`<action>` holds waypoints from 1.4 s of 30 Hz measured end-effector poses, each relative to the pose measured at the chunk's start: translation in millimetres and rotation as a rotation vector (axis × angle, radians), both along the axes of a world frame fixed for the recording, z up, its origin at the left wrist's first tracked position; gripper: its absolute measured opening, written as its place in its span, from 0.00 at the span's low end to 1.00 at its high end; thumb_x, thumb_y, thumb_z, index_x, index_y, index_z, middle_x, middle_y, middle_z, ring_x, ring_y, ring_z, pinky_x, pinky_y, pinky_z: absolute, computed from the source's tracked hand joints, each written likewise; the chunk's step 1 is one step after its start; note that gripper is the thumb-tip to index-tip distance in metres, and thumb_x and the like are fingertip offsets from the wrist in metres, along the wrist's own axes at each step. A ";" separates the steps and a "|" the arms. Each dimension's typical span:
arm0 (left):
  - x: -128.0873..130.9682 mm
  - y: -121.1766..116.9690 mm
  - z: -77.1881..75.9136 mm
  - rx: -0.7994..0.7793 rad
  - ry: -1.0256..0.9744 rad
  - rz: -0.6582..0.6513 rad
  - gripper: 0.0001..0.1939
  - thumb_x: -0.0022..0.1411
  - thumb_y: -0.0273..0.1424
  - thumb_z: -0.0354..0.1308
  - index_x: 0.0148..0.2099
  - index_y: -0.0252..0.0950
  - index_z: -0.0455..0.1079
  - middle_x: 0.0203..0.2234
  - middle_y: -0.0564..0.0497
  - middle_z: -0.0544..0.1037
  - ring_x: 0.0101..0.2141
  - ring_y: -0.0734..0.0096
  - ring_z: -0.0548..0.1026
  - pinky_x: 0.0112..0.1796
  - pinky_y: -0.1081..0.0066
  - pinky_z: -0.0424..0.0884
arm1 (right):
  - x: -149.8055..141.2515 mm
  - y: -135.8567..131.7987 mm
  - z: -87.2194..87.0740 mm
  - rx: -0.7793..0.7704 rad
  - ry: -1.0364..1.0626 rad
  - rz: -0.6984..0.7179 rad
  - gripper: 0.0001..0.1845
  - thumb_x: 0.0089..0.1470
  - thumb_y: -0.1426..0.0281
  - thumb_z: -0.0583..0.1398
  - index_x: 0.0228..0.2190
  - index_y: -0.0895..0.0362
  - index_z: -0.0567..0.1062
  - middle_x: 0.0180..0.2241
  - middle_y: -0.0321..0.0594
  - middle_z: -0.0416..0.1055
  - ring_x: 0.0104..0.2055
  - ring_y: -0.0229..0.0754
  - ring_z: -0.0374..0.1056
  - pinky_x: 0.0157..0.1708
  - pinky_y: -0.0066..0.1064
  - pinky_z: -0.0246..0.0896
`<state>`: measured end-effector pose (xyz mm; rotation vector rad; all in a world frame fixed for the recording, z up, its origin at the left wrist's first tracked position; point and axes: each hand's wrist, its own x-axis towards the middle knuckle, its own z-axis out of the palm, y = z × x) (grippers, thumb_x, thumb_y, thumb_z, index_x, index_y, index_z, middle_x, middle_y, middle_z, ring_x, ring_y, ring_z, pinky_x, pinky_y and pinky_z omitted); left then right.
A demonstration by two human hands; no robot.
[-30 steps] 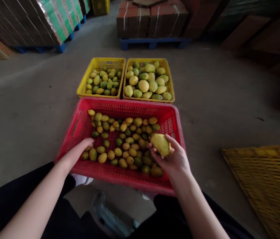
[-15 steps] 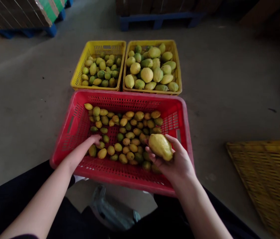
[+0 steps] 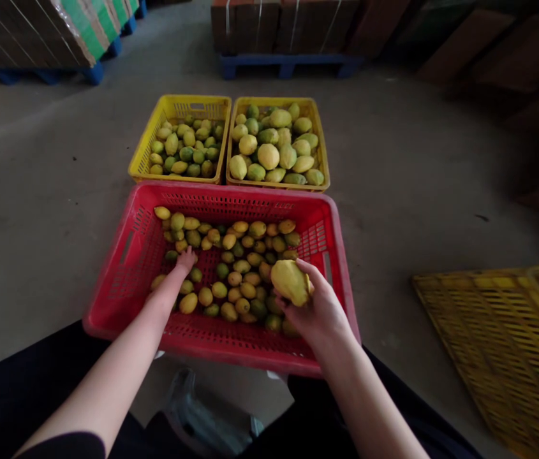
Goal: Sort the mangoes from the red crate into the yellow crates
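A large lumpy yellow lemon [image 3: 291,282] rests in my right hand [image 3: 319,306], whose fingers and thumb wrap round it above the right side of the red crate [image 3: 221,357]. My left hand [image 3: 186,259] reaches into the crate's left part, fingers apart and touching or just over the small lemons [image 3: 240,279] there. No fruit shows in its grasp, though the fingertips are partly lost among the lemons. Yellow and green small lemons cover much of the crate's floor, with bare red grid at the left.
Beyond the red crate stand two yellow crates, the left one [image 3: 142,150] with smaller green-yellow fruit, the right one [image 3: 323,146] with larger fruit. A yellow slatted crate [image 3: 479,331] is at the right. Boxes on blue pallets [image 3: 286,64] stand at the back.
My left hand has moved forward over the lemons, away from my body. My right hand keeps the large lemon, now turned slightly. The view has tilted up and shifted right.
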<state>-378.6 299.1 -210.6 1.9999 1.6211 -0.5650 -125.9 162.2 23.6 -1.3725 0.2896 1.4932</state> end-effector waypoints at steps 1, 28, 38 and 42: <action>1.9 0.8 1.4 0.009 -0.003 0.007 0.19 0.65 0.35 0.54 0.56 0.34 0.64 0.53 0.43 0.68 0.49 0.59 0.70 0.47 0.54 0.69 | 0.5 0.5 1.4 0.016 -0.003 0.009 0.12 0.43 0.63 0.64 0.30 0.56 0.72 0.25 0.36 0.73 0.23 0.37 0.66 0.18 0.26 0.57; -6.6 -84.7 240.5 -0.474 -1.513 0.415 0.27 0.45 0.41 0.69 0.45 0.34 0.70 0.39 0.44 0.78 0.43 0.63 0.75 0.49 0.63 0.66 | -26.6 0.8 45.5 0.638 0.110 0.252 0.06 0.52 0.71 0.60 0.32 0.58 0.77 0.32 0.39 0.80 0.33 0.40 0.76 0.33 0.29 0.73; 12.4 -108.7 281.9 -0.384 -1.662 0.452 0.27 0.43 0.32 0.73 0.45 0.36 0.67 0.35 0.51 0.75 0.29 0.77 0.72 0.34 0.73 0.69 | -45.8 -17.7 51.3 0.651 0.245 0.216 0.17 0.57 0.58 0.56 0.35 0.58 0.77 0.27 0.41 0.79 0.26 0.39 0.75 0.24 0.26 0.72; 27.9 -104.4 265.5 -0.582 -1.749 0.559 0.25 0.46 0.45 0.69 0.40 0.34 0.67 0.29 0.51 0.73 0.25 0.78 0.69 0.26 0.76 0.66 | -52.0 -8.7 37.9 0.606 0.199 0.261 0.25 0.57 0.51 0.52 0.30 0.58 0.77 0.21 0.42 0.76 0.15 0.34 0.63 0.13 0.23 0.60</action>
